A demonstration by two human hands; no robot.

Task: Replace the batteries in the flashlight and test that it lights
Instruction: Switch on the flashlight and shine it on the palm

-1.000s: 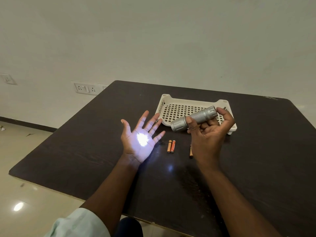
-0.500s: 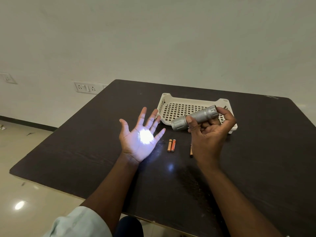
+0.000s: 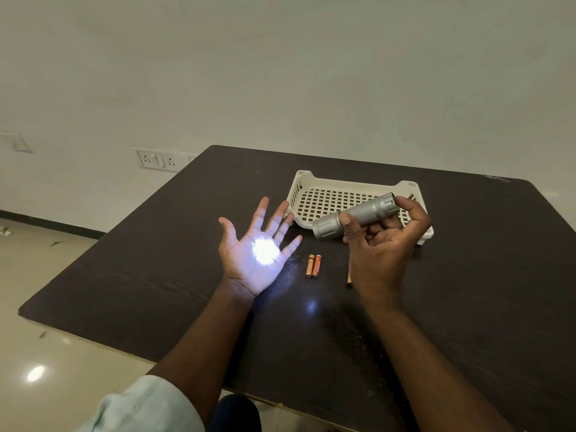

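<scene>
Flashlight (image 3: 355, 216) gripped in right hand (image 3: 380, 244), mid-right of frame, over tray (image 3: 299, 194). Beam on flat, spread left hand (image 3: 255, 251). Hold steady, aim at palm, check glow stays bright w/o flicker.

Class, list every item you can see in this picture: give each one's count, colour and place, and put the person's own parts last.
flashlight: one, silver, lit, held over the tray's front edge
tray: one, cream, perforated, far middle of table
batteries: two, orange, side by side between the hands
third battery: one, orange, partly hidden behind right hand
table: one, dark brown
wall sockets: white, on wall at left
sleeve: one, pale green, bottom left
left hand: open, palm up, beam spot on it
right hand: grips flashlight
</scene>
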